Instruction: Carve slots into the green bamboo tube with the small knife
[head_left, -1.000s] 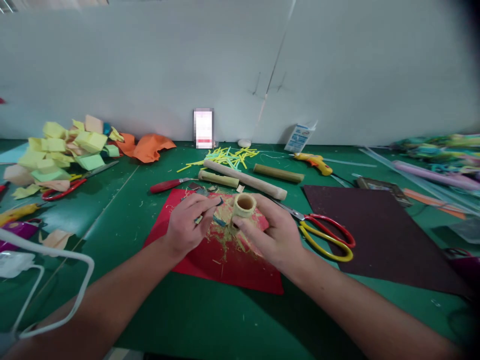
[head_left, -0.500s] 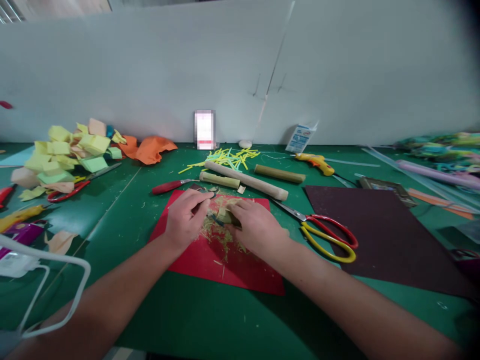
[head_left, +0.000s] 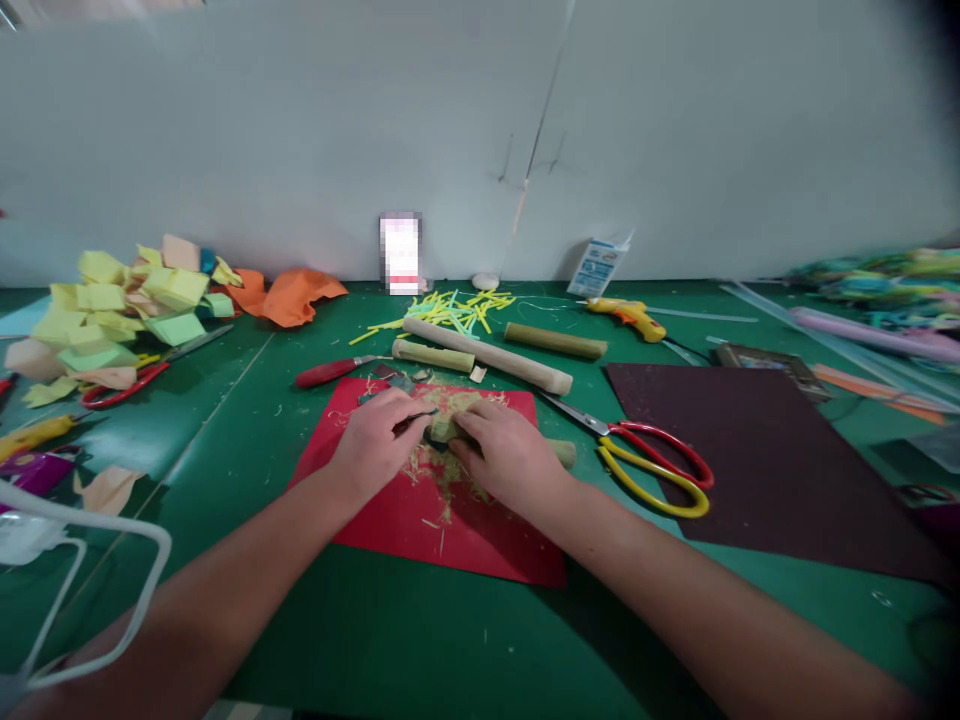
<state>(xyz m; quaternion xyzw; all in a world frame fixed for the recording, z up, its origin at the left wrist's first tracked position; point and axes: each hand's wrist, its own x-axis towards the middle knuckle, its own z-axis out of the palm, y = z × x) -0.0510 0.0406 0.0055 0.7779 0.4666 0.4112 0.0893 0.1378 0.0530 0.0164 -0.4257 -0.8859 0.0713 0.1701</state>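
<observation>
On a red sheet (head_left: 360, 520) strewn with pale shavings (head_left: 442, 480), both hands work close together. My right hand (head_left: 504, 450) is closed around a short bamboo stick (head_left: 561, 454), holding it down; one end sticks out to the right of the wrist and the other shows between the hands. Fingers of my left hand (head_left: 382, 440) pinch a thin dark piece (head_left: 412, 420) against the stick's left end. Whether that piece is a blade I cannot tell, since the fingers hide most of it.
Beyond the sheet lie bamboo pieces (head_left: 555, 341), a long pale stick (head_left: 495, 358) and a red-handled tool (head_left: 326, 373). Scissors (head_left: 652, 460) rest at right, beside a dark sheet (head_left: 765, 460). A glue gun (head_left: 630, 318) and folded paper pieces (head_left: 112, 310) sit farther out.
My left hand has come slightly closer to the right one, its dark piece now at the stick's end. More of the stick shows right of my right wrist. The view has shifted slightly.
</observation>
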